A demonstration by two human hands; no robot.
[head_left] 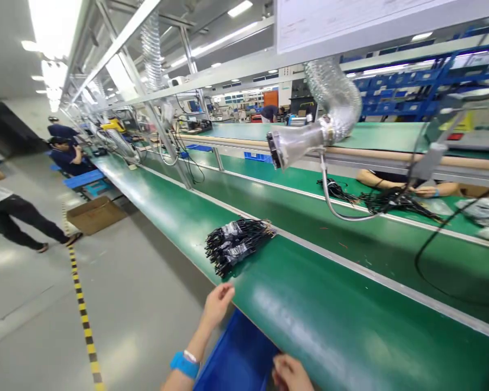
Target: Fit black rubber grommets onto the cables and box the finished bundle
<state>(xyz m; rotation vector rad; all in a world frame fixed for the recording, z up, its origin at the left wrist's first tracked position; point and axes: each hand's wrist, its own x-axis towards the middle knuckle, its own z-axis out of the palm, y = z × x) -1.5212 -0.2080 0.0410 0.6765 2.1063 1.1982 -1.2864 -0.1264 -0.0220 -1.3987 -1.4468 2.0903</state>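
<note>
Currently: left hand [217, 304], blue wristband, fingers loosely curled, holding nothing, at the near edge of the green bench [309, 309], just short of the bundle of black cables [236, 243]. Right hand [290, 373], low in frame at the rim of the blue bin [236, 358]; grip cannot be told. Step judged: reach toward the bundle, not yet touched. Next move calls for extending past the edge and closing round the whole bundle. Beyond: extraction duct nozzle [287, 146], another worker's forearm [385, 182] across the belt

No readable text or labels
</note>
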